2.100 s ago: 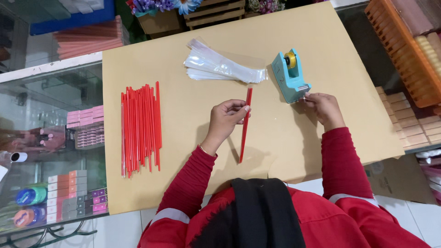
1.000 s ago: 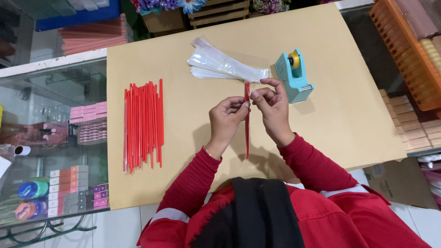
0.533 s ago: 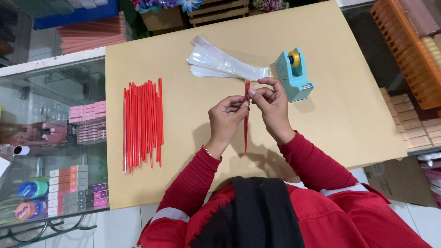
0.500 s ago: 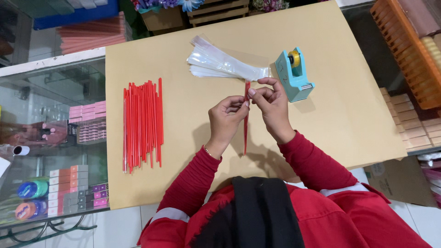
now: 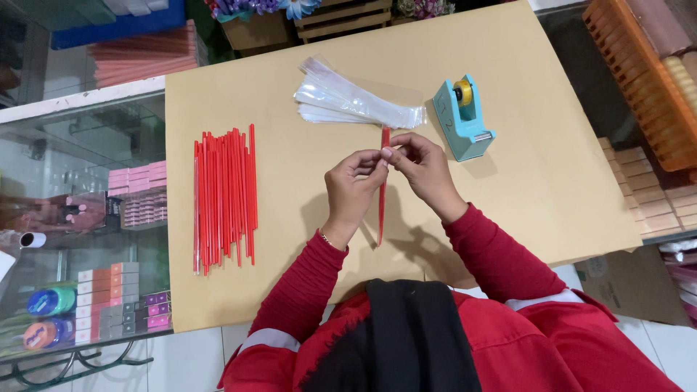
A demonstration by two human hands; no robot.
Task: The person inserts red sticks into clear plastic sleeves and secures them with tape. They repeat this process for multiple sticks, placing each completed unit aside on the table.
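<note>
A long thin red stick in a clear sleeve (image 5: 382,196) stands between my hands over the tan board (image 5: 305,276). My left hand (image 5: 353,181) pinches it near its upper end. My right hand (image 5: 421,163) pinches the same spot from the other side, fingertips touching those of the left. A pile of clear plastic sleeves (image 5: 356,101) lies just beyond the stick's top end. To the right of my right hand stands a light blue tape dispenser (image 5: 462,116). A row of several red sticks (image 5: 223,196) lies at the left of the board.
The board rests on a glass display case (image 5: 80,239) holding small boxes and tubs. Orange racks (image 5: 639,72) stand at the right, a cardboard box (image 5: 628,279) below them. Pink stacks (image 5: 141,58) and wooden crates (image 5: 348,14) lie beyond the far edge.
My right hand left the spot beside the tape dispenser and joined the left at the top of the red stick. Over the last half second both hands stayed almost still.
</note>
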